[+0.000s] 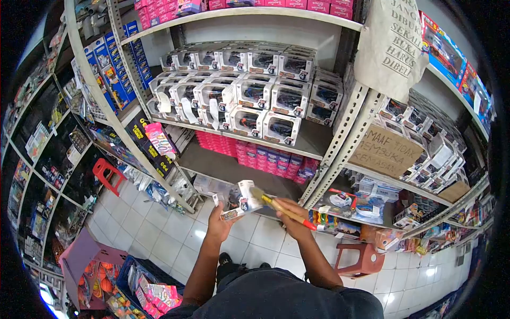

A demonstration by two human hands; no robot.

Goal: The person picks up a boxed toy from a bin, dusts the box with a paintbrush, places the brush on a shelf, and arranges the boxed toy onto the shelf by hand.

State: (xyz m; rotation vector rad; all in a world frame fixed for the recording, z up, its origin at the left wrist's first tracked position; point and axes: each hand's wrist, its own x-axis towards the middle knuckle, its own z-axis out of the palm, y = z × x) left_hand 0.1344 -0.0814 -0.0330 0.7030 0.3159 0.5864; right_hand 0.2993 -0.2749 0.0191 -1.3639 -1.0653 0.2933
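My left hand [218, 224] grips a white toy box [245, 206] with a clear window, tilted in front of my body. A dark toy shows faintly behind the window. In my right hand [293, 222] is a paintbrush [281, 208] with a yellow handle and a red end. Its bristles are at the right side of the box; whether they touch it I cannot tell. Straight ahead, stacked rows of similar window boxes [256, 91] fill the middle shelf [305, 148].
Pink and purple boxes [271, 159] stand on the lower shelf. Metal uprights [345, 138] divide the racks. A cardboard sign [385, 150] hangs at right. Red stools [360, 259] [108, 176] stand on the tiled floor [183, 234]. A blue crate [126, 279] holds packaged goods at lower left.
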